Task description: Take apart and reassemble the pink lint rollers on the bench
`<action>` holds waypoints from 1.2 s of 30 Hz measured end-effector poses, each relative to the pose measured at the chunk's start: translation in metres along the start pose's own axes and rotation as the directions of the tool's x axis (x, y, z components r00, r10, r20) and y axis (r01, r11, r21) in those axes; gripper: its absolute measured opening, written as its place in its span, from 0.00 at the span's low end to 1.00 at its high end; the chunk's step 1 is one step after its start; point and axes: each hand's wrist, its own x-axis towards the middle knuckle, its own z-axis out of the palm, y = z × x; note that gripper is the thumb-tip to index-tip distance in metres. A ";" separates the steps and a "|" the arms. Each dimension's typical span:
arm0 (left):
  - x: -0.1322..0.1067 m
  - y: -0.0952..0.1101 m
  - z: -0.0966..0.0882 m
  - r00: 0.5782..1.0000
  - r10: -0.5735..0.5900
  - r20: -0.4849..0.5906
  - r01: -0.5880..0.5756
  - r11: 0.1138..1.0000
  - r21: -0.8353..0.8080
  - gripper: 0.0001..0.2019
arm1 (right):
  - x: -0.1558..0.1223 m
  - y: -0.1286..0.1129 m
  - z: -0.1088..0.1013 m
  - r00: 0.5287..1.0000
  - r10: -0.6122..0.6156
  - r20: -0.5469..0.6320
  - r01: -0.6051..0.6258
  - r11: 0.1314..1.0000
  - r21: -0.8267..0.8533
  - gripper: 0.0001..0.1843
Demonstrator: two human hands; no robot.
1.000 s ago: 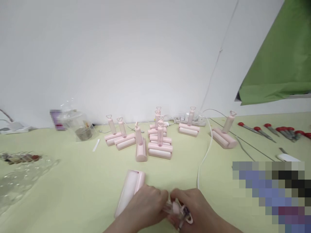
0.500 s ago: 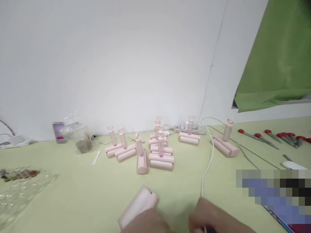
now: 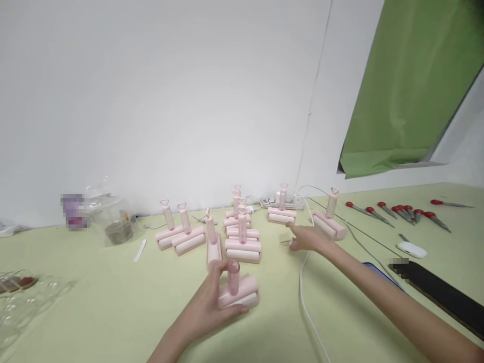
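Here's the pink roller (image 3: 239,295), front and centre, its clear pink handle standing up with an open round top and no heart loop on it. The left hand (image 3: 206,307) has it, curled round from the left: one finger up by the handle's rim, another digit along the front of the white roll. Trouble spots? That grip looks one-sided, so a hard push on the handle could tip or slide the roller, perhaps into the neighbouring roller (image 3: 214,249) just beyond. So the roller sits inside the left hand's curve, well apart from the right hand (image 3: 302,238), which is out over the table (image 3: 151,312), farther away and to the right. Its fingertips look apart, a thin rod (image 3: 286,241) beside them; pinched or loose, I can't tell. Watch that white cord (image 3: 302,287) running under the right arm: a snag there could drag it. Beyond the fingers stands another roller (image 3: 282,214), heart loop on top, and red-ended tools (image 3: 404,213) lie far right.
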 end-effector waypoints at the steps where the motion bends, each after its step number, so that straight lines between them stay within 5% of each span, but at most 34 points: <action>1: 0.000 -0.003 -0.003 1.000 -0.008 0.001 0.008 0.999 0.031 0.30 | 0.004 0.001 -0.008 1.000 0.027 0.013 -0.027 0.999 -0.038 0.20; 5: 0.000 -0.020 -0.013 0.995 -0.083 0.048 0.078 0.993 0.090 0.36 | 0.004 0.006 -0.042 0.997 0.081 0.008 -0.080 0.990 -0.115 0.12; 9: -0.001 -0.034 -0.003 0.995 -0.085 0.061 0.088 0.995 -0.041 0.24 | -0.026 -0.003 -0.052 0.993 -0.025 -0.116 0.015 0.996 -0.089 0.11; 12: 0.001 -0.041 0.014 0.999 -0.037 -0.016 0.034 0.985 -0.169 0.20 | -0.055 -0.028 -0.029 0.951 -0.227 -0.209 0.259 0.955 0.143 0.18; 14: 0.003 -0.045 0.023 0.999 -0.034 -0.035 0.025 0.969 -0.244 0.26 | -0.069 -0.052 -0.004 0.898 -0.376 -0.231 0.437 0.826 0.356 0.21; 16: 0.004 -0.048 0.028 0.999 -0.043 -0.014 0.037 0.959 -0.282 0.33 | -0.076 -0.078 0.022 0.876 -0.401 -0.268 0.481 0.762 0.434 0.28; 19: 0.003 -0.049 0.028 0.998 -0.052 -0.020 0.046 0.973 -0.227 0.33 | -0.079 -0.106 0.045 0.857 -0.389 -0.337 0.513 0.706 0.489 0.13; 21: 0.002 -0.049 0.026 0.997 -0.068 -0.041 0.060 0.983 -0.171 0.31 | -0.079 -0.112 0.044 0.814 -0.399 -0.421 0.580 0.599 0.553 0.12; 23: 0.002 -0.049 0.023 0.997 -0.076 -0.032 0.071 0.985 -0.156 0.28 | -0.082 -0.107 0.032 0.794 -0.296 -0.531 0.605 0.473 0.640 0.13; 26: 0.000 -0.047 0.017 0.998 -0.034 -0.049 0.027 0.990 -0.137 0.30 | -0.089 -0.085 0.007 0.792 0.024 -0.610 0.554 0.389 0.736 0.12; 29: -0.001 -0.038 0.010 0.947 0.074 -0.312 -0.113 0.988 -0.109 0.35 | -0.098 -0.065 -0.007 0.736 0.120 -0.666 0.586 0.380 0.716 0.12; 31: -0.001 -0.027 0.010 0.886 0.054 -0.460 -0.204 0.937 -0.284 0.29 | -0.103 -0.060 -0.003 0.690 0.061 -0.721 0.654 0.374 0.657 0.10; 32: -0.001 -0.020 0.012 0.901 -0.006 -0.434 -0.212 0.866 -0.453 0.26 | -0.104 -0.061 0.002 0.671 0.000 -0.742 0.689 0.369 0.623 0.08; 34: -0.003 -0.007 0.022 0.990 -0.079 -0.119 -0.049 0.591 -0.805 0.32 | -0.106 -0.069 0.016 0.642 -0.160 -0.750 0.748 0.347 0.566 0.07; 36: -0.005 0.000 0.035 0.977 -0.058 0.204 0.212 0.359 -0.909 0.35 | -0.108 -0.082 0.032 0.630 -0.307 -0.713 0.775 0.315 0.548 0.09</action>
